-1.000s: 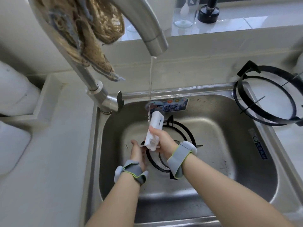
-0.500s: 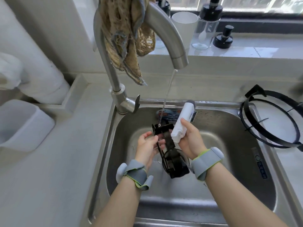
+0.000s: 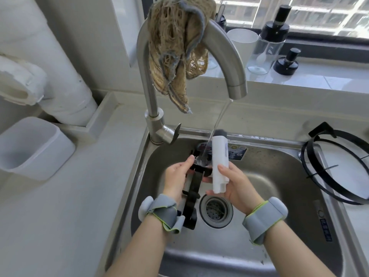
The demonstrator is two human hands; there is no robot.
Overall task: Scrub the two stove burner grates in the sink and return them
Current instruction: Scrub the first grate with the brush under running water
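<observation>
A tub [image 3: 34,146] is sitting on the counter [image 3: 79,196] at the far left, well apart from the work. A cloth [image 3: 175,47] is hanging over the tap [image 3: 225,52], untouched, and the tap is running a thin stream [image 3: 219,118] down into the sink [image 3: 279,142]. Under that stream the left hand [image 3: 177,176] is gripping a grate [image 3: 194,188], with fingers curled round its upper part. It is holding the grate on edge, so that it is standing nearly upright in the basin, its lower end down by the wrist and left of the drain [image 3: 216,210]. Just beside it the right hand [image 3: 237,186] is closing round a white brush [image 3: 219,162], the dark head pointing up and away next to the water. Whether the brush is actually touching the grate I cannot tell. To my eye this grate is mid-wash, being wetted or rinsed, though whether the scrubbing itself is finished I cannot say. Farther right the second grate [image 3: 319,127] is lying on the counter beside the sink, clear of both hands; scrubbed or waiting, nothing is showing which. So I would put the job around its middle — one grate in hand, and both to be carried back to a stove that is not showing from here.
</observation>
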